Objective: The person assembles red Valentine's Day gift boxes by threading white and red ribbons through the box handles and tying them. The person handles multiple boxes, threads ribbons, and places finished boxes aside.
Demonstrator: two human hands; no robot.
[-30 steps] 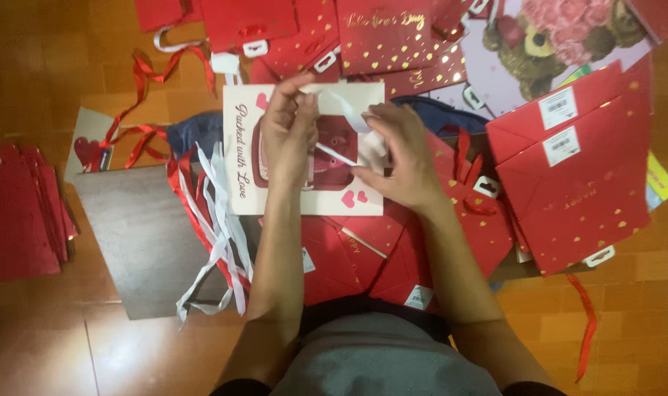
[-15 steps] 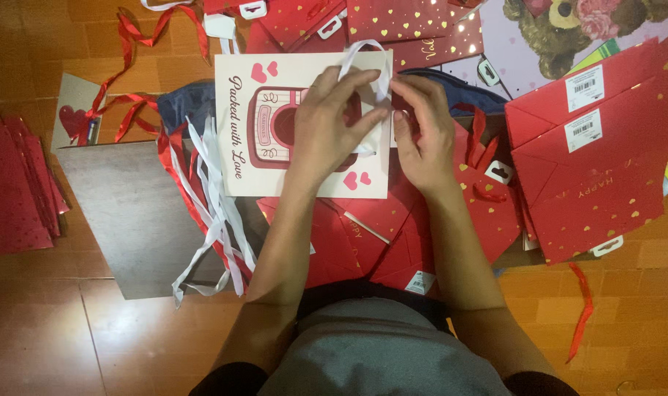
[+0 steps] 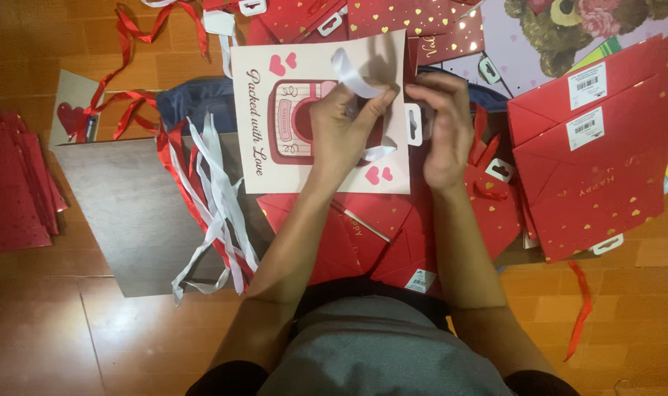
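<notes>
White ribbon | head view: loops from 11 toward 5 o'clock over cream gift bag lying flat, long axis 12–6 | left hand pinches ribbon at its fingertips | right hand at 3 o'clock, fingers loosely curled, blurred, grip unclear | loose ribbons at 8 o'clock

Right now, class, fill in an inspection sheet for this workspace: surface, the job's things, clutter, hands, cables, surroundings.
Surface: wooden floor, grey board lying on it.
Job's things: cream gift bag lying flat; white ribbon looped above it.
Clutter: red gift bags, loose white and red ribbons, teddy-bear bag.
Hands: left hand pinches the white ribbon; right hand beside it, blurred.
Cables: nothing seen.
Surroundings: red bag stack at far left.
</notes>
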